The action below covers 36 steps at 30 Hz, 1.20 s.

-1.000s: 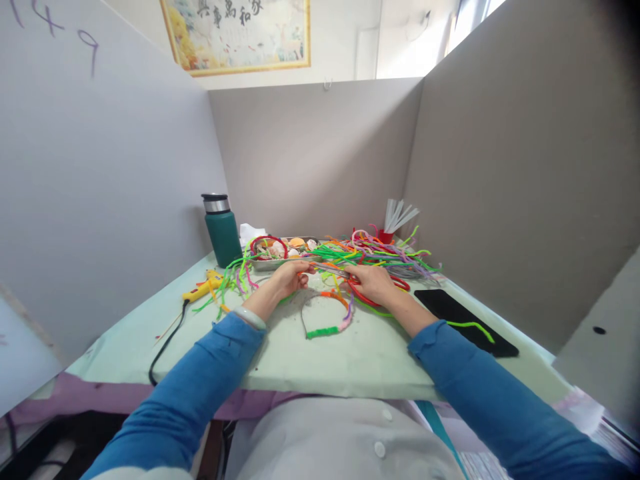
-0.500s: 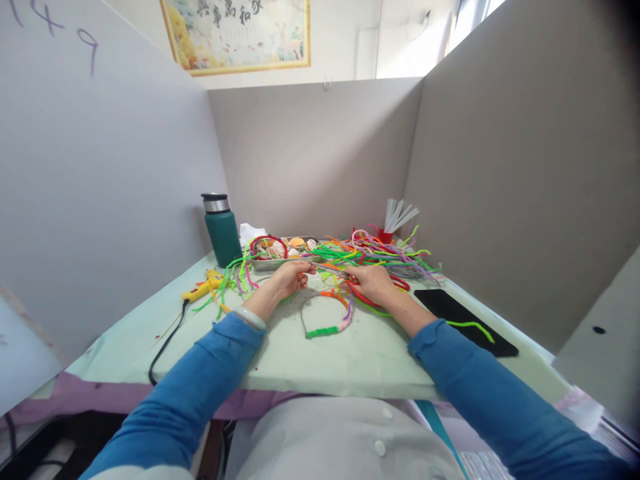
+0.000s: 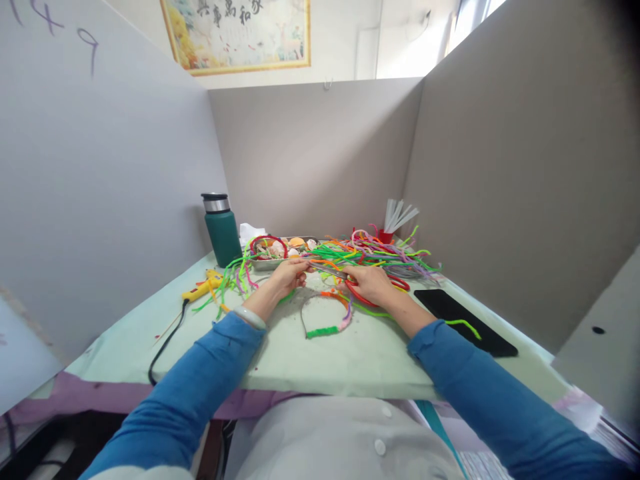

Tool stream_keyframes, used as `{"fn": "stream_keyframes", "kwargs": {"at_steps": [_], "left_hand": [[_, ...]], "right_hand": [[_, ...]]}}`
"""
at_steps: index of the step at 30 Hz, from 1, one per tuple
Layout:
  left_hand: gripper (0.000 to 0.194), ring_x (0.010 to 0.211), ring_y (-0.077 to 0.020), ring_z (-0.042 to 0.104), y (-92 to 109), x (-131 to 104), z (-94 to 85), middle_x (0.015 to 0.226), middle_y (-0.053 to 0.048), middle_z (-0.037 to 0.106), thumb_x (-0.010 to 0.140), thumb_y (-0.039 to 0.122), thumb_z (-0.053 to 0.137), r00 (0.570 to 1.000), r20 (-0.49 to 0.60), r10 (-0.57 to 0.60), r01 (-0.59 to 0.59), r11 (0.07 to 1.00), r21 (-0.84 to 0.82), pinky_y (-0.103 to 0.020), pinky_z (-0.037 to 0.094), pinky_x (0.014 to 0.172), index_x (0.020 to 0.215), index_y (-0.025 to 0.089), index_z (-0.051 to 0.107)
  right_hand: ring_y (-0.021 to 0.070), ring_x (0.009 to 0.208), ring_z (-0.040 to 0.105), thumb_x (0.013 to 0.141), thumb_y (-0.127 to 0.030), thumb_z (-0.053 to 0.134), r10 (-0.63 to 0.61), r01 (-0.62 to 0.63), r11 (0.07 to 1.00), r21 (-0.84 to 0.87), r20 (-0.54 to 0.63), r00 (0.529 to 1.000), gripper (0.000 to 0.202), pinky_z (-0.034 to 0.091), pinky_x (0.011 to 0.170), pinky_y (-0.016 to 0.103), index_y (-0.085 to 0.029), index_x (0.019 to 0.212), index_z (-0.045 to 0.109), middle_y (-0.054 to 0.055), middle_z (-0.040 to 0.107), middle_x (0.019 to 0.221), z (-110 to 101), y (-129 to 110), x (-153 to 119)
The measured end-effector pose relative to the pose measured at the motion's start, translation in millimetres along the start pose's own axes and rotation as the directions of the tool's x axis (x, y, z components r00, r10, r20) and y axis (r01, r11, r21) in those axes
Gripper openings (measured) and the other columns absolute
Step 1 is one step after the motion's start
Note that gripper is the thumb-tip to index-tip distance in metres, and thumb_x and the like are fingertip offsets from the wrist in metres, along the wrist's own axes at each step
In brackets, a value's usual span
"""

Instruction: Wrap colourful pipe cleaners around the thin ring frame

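Lime strip (image 3: 465, 325) shifted left; right fingers (image 3: 352, 271) hold scissors (image 3: 331, 269); left fingers (image 3: 302, 266): grip obscured, unclear.

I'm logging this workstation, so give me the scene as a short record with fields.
Right hand: holding scissors
Left hand: by the blade tip; grip unclear
Between arms: headband, partly wrapped in colours, on the table
Left side: yellow glue gun, upright green bottle
Back: metal tray, heap of pipe cleaners
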<state>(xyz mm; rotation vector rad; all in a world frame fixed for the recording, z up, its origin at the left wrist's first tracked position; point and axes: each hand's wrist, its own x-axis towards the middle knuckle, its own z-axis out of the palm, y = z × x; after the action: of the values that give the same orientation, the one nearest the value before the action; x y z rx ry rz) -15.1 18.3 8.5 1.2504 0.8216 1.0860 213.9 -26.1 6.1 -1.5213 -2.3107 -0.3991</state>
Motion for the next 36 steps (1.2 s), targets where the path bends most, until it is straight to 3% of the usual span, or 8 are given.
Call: {"fn": "stream_keyframes", "kwargs": {"at_steps": [7, 36], "left_hand": [[0.016, 0.038, -0.0027, 0.040, -0.9, 1.5, -0.6, 0.068, -0.001, 0.060, 0.068, 0.020, 0.065, 0.999, -0.051, 0.010, -0.010, 1.000, 0.011, -0.018, 0.036, 0.038, 0.081, 0.011, 0.059], [0.023, 0.038, -0.0017, 0.037, -3.3, 2.0, -3.2, 0.072, -0.005, 0.062, 0.064, 0.027, 0.068, 0.998, -0.042, 0.047, -0.042, 0.993, 0.109, -0.018, 0.031, 0.037, 0.079, 0.009, 0.063]], "right_hand": [[0.0193, 0.082, 0.059, 0.081, -0.058, 0.037, 0.011, -0.011, 1.000, -0.009, -0.044, 0.999, 0.045, 0.031, 0.059, 0.025, -0.026, 0.105, 0.058, 0.004, 0.066, 0.094, -1.3, -1.1, -1.7], [0.0217, 0.077, 0.060, 0.077, -0.067, 0.034, 0.035, -0.036, 0.993, -0.110, -0.015, 0.999, 0.054, 0.032, 0.059, 0.026, -0.026, 0.100, 0.061, 0.007, 0.068, 0.084, -3.1, -2.4, 1.4]]}}
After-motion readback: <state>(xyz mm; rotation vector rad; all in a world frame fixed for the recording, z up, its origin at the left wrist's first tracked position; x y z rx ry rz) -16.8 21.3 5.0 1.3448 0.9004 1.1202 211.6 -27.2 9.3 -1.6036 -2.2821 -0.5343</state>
